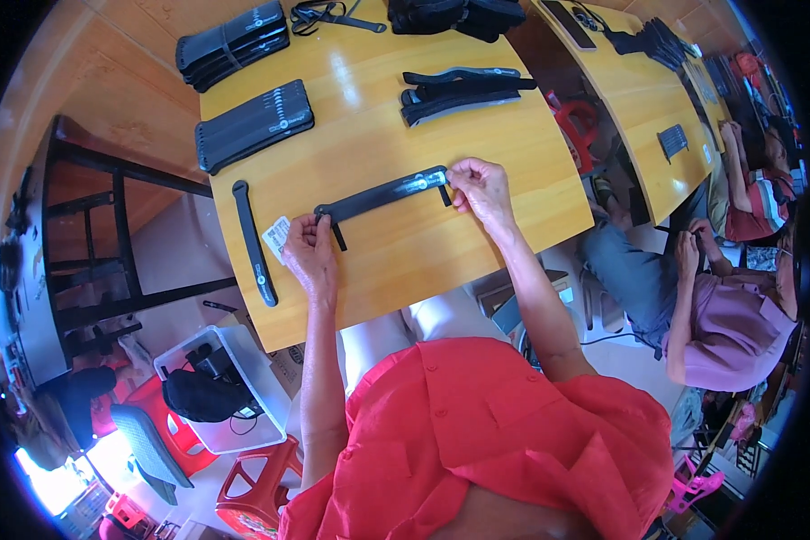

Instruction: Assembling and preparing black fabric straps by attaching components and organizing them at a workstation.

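Observation:
A flat black strap [375, 196] with pale print near its right end stretches between my two hands, just over or on the table. My left hand [311, 254] pinches the left end, where a narrow black tab hangs down. At the other end, my right hand [482, 192] grips the strap between thumb and fingers, beside a second short tab. A white printed label [276, 236] lies against my left hand; whether the hand holds it too, I cannot tell. Left of it rests another single black strap [255, 245].
The yellow wooden table [378, 288] carries a neat stack of black straps [254, 126], a banded bundle [232, 47] and several loose straps [463, 90]. A white bin [274, 400] stands below on the left. A co-worker in purple [724, 328] sits at the right.

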### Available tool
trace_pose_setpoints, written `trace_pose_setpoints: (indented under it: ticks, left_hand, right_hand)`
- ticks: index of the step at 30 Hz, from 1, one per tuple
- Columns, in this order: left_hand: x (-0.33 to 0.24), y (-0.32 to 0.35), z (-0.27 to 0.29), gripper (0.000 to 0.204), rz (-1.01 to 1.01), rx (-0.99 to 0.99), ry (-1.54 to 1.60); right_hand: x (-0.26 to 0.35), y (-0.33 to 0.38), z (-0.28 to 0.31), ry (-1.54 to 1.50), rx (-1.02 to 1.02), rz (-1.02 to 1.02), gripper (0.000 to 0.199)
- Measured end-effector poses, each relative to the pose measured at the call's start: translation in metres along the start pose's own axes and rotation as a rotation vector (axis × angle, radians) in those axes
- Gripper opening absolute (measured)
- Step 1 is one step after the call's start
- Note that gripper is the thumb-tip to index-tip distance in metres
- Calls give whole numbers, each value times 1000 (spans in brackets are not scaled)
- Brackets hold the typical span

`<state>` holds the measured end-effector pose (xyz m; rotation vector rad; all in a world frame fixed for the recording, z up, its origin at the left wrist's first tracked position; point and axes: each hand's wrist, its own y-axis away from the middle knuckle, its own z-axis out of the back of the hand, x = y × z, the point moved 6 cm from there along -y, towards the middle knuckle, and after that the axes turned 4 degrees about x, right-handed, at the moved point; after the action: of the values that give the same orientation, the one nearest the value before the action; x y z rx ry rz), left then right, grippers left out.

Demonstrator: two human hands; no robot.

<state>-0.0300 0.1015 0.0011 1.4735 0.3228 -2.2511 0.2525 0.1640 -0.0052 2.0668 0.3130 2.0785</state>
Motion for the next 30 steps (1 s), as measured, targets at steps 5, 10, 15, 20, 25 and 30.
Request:
trace_pose_setpoints:
  ticks: [5, 10, 15, 20, 25, 30]
  left_hand:
    - [3, -2, -1, 14, 4, 4, 15]
    - [3, -3, -1, 13, -27, -8, 25]
    - [5, -2, 0, 14, -8, -4, 17]
    - [6, -3, -1, 14, 0, -11, 7]
    - [7, -4, -2, 13, 0, -10, 4]
    - [6, -4, -2, 13, 5, -14, 18]
  right_hand:
    - [-2, -4, 1, 36, -15, 21, 10]
    - [0, -3, 0, 75, -39, -2, 7]
    - [0, -3, -1, 78, -40, -1, 8]
    - [0, -3, -1, 70, -42, 1, 8]
    - [1, -3, -1, 92, -62, -5, 8]
    - [2, -4, 0, 83, -62, 5, 8]
